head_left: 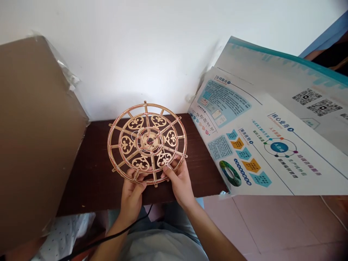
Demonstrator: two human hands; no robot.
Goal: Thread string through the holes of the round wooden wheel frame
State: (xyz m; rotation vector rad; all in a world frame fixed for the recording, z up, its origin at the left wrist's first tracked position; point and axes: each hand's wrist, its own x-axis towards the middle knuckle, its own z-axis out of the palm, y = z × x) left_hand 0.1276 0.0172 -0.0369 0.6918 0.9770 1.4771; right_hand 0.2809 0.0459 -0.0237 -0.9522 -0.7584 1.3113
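Readable print is confined to a folded brochure (261,137) lying at the right end of the worktop (94,174) and leaning against the white wall (136,54). Its printed headings read "公司简介" and "核心业务". Smaller body text is partly legible at best, and two QR codes (307,96) appear on the sheet behind. No brand is legible on the laser-cut plywood wheel (148,139), which has heart-shaped scrollwork and radial spokes.

The wheel is held up, tilted, above the dark wooden worktop, with its lower rim in both hands. The left hand (132,194) and right hand (179,183) are closed around the rim, a short gap apart near the bottom of the wheel. Both forearms rise from the person's lap and angle inward toward the wheel. A black cable (116,232) runs below the left hand. A large cardboard panel (38,134), edged with clear plastic film, stands at the left of the worktop. Pink floor tiles (272,224) show lower right.
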